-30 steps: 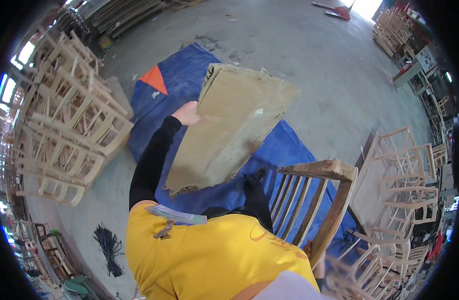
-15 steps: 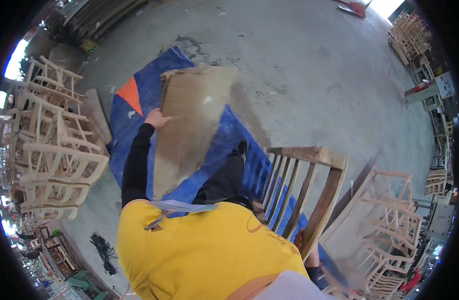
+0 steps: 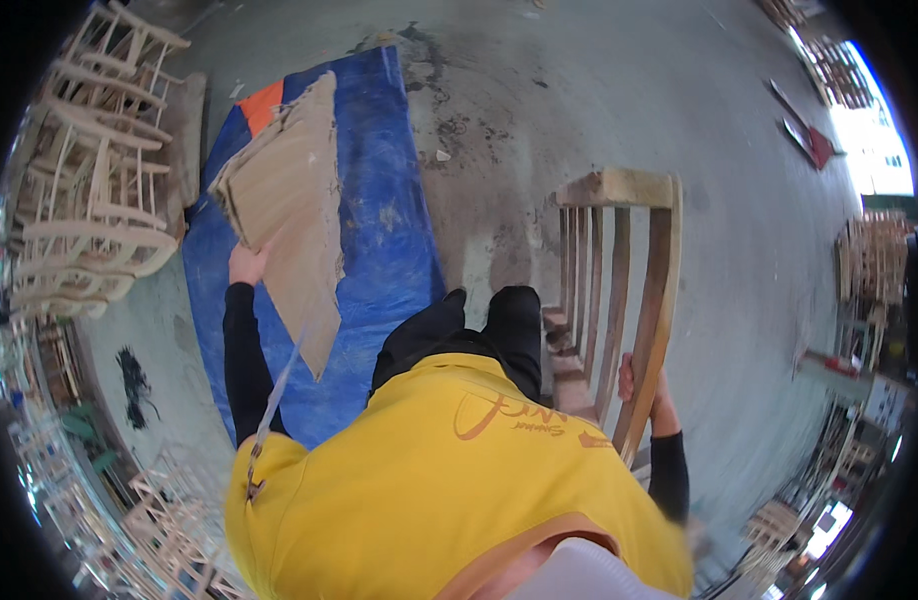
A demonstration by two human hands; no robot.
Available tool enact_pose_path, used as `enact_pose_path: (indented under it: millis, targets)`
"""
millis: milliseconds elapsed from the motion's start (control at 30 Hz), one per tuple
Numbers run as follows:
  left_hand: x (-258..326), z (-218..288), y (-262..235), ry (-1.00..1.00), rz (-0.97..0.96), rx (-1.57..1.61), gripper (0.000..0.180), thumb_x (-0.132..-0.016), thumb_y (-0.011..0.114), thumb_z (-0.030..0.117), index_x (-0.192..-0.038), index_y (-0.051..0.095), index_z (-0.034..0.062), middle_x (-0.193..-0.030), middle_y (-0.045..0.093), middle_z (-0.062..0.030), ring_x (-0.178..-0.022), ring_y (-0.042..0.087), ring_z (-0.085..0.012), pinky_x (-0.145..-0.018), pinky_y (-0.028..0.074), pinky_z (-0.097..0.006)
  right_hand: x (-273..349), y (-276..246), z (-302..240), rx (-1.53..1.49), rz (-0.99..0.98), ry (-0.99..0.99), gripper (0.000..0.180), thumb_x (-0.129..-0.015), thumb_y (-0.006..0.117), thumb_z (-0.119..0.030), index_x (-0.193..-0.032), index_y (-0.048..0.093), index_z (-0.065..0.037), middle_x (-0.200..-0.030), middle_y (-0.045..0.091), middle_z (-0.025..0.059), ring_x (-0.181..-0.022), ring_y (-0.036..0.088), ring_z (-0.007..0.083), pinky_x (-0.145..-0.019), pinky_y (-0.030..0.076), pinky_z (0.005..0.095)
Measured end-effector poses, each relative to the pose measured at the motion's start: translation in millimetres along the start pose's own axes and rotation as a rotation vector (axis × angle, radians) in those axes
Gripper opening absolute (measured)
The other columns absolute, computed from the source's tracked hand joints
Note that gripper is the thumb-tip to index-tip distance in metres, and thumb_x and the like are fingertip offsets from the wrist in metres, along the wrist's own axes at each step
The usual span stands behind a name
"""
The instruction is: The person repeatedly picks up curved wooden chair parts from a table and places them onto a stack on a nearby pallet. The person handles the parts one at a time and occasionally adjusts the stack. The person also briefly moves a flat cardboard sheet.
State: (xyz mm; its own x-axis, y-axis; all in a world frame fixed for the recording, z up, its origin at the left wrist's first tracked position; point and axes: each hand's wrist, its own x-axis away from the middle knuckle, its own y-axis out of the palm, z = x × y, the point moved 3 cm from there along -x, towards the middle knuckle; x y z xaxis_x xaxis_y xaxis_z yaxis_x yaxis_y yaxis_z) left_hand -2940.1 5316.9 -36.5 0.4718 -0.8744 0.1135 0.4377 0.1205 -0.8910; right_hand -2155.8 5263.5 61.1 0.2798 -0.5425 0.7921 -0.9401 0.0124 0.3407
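My left hand [image 3: 247, 264] grips the lower left edge of some brown cardboard sheets [image 3: 297, 215]. They are stacked, with ragged edges, and sit tilted over a blue tarp [image 3: 387, 210]. An orange patch [image 3: 262, 105] shows at the tarp's far left corner. On my right side, a slatted wooden frame [image 3: 658, 290], somewhat like a pallet, stands on edge close to my leg. My right hand [image 3: 662, 408] is wrapped round its outer rail, fingertips showing on the inner side. Whether the frame's lower end touches the floor is hidden.
Unfinished wooden chair frames [image 3: 99, 240] are piled along the left. More wooden frames [image 3: 872, 260] stand at the far right. A red-and-grey tool [image 3: 812, 143] lies on the concrete floor [image 3: 749, 230], and a dark bundle [image 3: 134, 388] lies at the left.
The view has turned to the right. The cardboard has shifted leftward over the tarp and tilted, with my left hand still on it. The slatted frame now stands more upright in my right hand.
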Motion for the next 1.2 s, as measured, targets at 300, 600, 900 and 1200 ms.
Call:
enact_pose_path:
  millis: [300,600,900,1200]
  targets:
    - [229.1,85.6,52.2,-0.228,0.368,0.117,0.036,-0.087,0.069,0.020,-0.113,0.063,-0.0044,-0.110,0.068,-0.0215,-0.104,0.064,-0.0373,-0.087,0.049,-0.041,-208.0,-68.2,-255.2,0.867,0.214,-0.160,0.083,-0.088,0.040,-0.075,-0.078,0.069,0.002,-0.067,0.065,0.0117,-0.065,0.065,0.0220,-0.061,0.051,0.0372]
    - [424.7,184.9,110.3,-0.539,0.352,0.240,0.038,-0.082,0.072,0.010,-0.112,0.060,-0.0099,-0.110,0.067,-0.0194,-0.102,0.063,-0.0296,-0.091,0.048,-0.038,-300.5,-86.5,-205.3,1.513,0.108,-0.353,0.083,-0.088,0.035,-0.075,-0.086,0.075,-0.003,-0.095,0.068,0.0269,-0.096,0.065,0.0430,-0.087,0.049,0.0463]
    - [626.9,191.2,162.5,-0.576,0.322,0.446,0.041,-0.083,0.074,0.012,-0.116,0.059,-0.0085,-0.118,0.063,-0.0159,-0.107,0.059,-0.0242,-0.094,0.046,-0.037,-320.7,-167.1,-32.5,1.713,0.046,-0.448,0.085,-0.089,0.034,-0.073,-0.093,0.072,0.003,-0.101,0.068,0.0272,-0.102,0.064,0.0407,-0.090,0.050,0.0472]
    - [806.6,189.3,156.2,-0.799,0.350,0.491,0.037,-0.087,0.072,0.014,-0.111,0.059,-0.0099,-0.112,0.064,-0.0148,-0.101,0.060,-0.0227,-0.089,0.048,-0.035,-277.5,-258.0,105.3,1.770,-0.035,-0.274,0.066,-0.093,0.041,-0.061,-0.102,0.072,-0.003,-0.108,0.068,0.0213,-0.107,0.062,0.0387,-0.094,0.048,0.0472]
